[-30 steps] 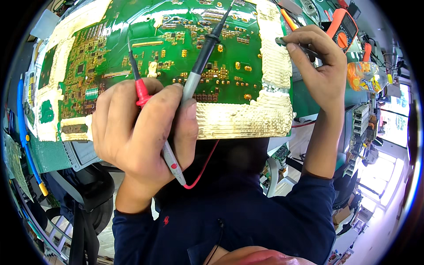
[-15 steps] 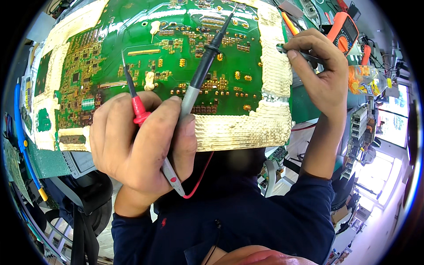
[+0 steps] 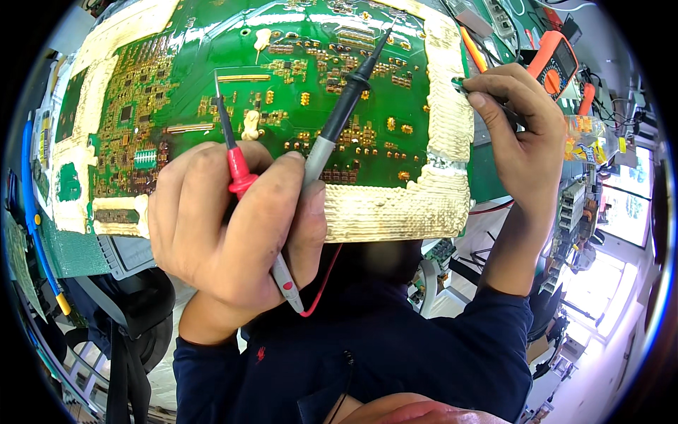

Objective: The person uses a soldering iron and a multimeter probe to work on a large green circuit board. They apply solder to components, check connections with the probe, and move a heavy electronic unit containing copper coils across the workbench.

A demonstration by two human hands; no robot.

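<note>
A large green circuit board (image 3: 367, 95) with thick cream-coloured beading round its rim fills the upper middle. My left hand (image 3: 233, 219) is closed around two test probes at its near edge. The red probe (image 3: 238, 166) points up over the board, left of the black-and-grey probe (image 3: 339, 106), whose tip lies near the far edge. Whether either tip touches the board I cannot tell. At the board's right edge my right hand (image 3: 522, 134) is closed, thumb and forefinger pinching a slim dark tool (image 3: 507, 112) mostly hidden by the fingers; its tip is at the cream border.
An orange multimeter (image 3: 556, 67) lies beyond my right hand, with a clear plastic bag (image 3: 586, 138) nearer. An orange-yellow pen-like tool (image 3: 473, 49) rests behind the board's right edge. A blue-handled tool (image 3: 34, 212) lies at far left, and a black bag or chair (image 3: 134, 304) is below.
The board, both hands and the probes appear slightly further right in the view. Both hands keep their grips, and the probes still point away over the board.
</note>
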